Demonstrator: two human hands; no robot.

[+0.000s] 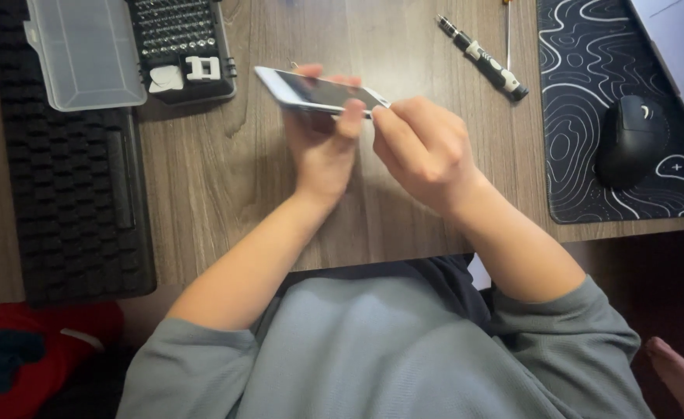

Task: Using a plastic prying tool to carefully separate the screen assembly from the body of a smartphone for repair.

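Note:
A white smartphone (pixel 318 91) with a dark screen is held tilted above the wooden desk (pixel 225 178). My left hand (pixel 322 147) grips it from below, fingers wrapped round its lower edge. My right hand (pixel 423 147) is closed, fingertips pinched against the phone's right end; whether it holds a small part or tool there I cannot tell. A precision screwdriver (pixel 485 60) with a black and silver handle lies on the desk beyond my right hand.
An open bit set case (pixel 179 46) with a clear lid (pixel 86 50) sits at the back left on a black keyboard (pixel 70 194). A patterned black mouse mat (pixel 590 140) holds a black mouse (pixel 629 140). A laptop corner (pixel 679 46) shows at the top right.

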